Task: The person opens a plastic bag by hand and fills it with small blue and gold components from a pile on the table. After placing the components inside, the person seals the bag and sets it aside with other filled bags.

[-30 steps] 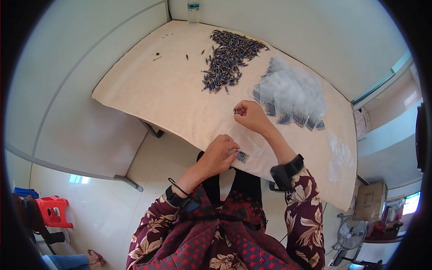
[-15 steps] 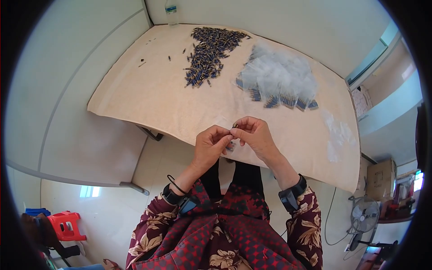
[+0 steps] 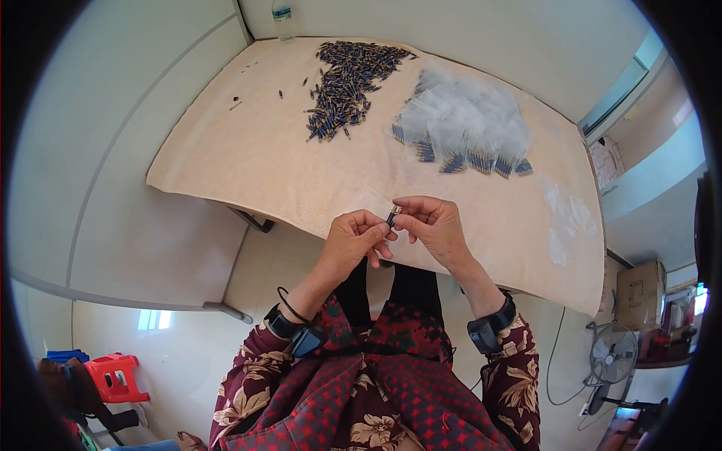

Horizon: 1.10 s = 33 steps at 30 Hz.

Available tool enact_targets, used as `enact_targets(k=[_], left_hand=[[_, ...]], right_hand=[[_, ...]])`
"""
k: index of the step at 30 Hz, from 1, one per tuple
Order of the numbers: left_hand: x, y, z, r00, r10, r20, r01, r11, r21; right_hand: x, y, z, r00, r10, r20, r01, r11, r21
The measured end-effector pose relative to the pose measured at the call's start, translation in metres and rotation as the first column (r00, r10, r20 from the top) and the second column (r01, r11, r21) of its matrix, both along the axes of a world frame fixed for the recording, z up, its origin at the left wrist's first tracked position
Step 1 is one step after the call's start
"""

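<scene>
On the far left, a red plastic stool (image 3: 116,378) stands on the pale, shiny floor (image 3: 180,349), below a smooth, light-grey partition panel (image 3: 113,150). Rightward, the bench (image 3: 226,165), covered with a cream cloth, carries a few tiny dark bits (image 3: 237,100) near its left side. At the back left edge stands a clear plastic bottle (image 3: 283,22) with a blue and green label. Next along the back is a dense heap of small dark-blue and brass-coloured cylindrical parts (image 3: 350,86), with a couple of similar ones lying loose just to its left.

Nearer the front edge, the left hand (image 3: 348,239) is narrowed, its thumb and fingers pinching the lower end of one slim dark piece with a brass-coloured tip (image 3: 392,216). A faint clear plastic bag (image 3: 367,198) shows just beyond that hand, partly hidden. The piece sits upright but tilted between the two hands; the right hand (image 3: 436,229) grips its upper end with thumb and forefinger.

Behind the right hand lie overlapping clear plastic bags filled with rows of blue parts (image 3: 466,116). Farther right, flat clear plastic bags (image 3: 565,222) rest near the bench's right edge. Beyond stand a round wire-guarded fan (image 3: 613,353) and a brown cardboard box (image 3: 639,295).
</scene>
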State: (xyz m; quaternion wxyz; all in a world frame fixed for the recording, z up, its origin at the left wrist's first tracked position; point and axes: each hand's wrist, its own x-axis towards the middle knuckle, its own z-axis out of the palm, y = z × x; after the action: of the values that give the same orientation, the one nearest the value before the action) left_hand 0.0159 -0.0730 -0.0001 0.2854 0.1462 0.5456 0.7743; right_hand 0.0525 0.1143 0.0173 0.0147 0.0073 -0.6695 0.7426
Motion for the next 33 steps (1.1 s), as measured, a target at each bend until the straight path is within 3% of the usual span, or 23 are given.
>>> enact_targets(k=[8, 21, 33], left_hand=[[-0.003, -0.005, 0.0, 0.997, -0.07, 0.022, 0.07, 0.997, -0.029], [-0.001, -0.008, 0.001, 0.99, -0.132, 0.042, 0.134, 0.99, -0.04], [-0.002, -0.008, -0.001, 0.976, -0.204, 0.076, 0.203, 0.979, 0.026]], right_hand=[[-0.001, 0.001, 0.007, 0.994, 0.097, 0.054, -0.095, 0.995, -0.037], [0.004, 0.003, 0.011, 0.985, 0.114, 0.133, -0.113, 0.994, -0.015], [0.007, 0.014, 0.006, 0.965, 0.166, 0.202, -0.138, 0.979, -0.148]])
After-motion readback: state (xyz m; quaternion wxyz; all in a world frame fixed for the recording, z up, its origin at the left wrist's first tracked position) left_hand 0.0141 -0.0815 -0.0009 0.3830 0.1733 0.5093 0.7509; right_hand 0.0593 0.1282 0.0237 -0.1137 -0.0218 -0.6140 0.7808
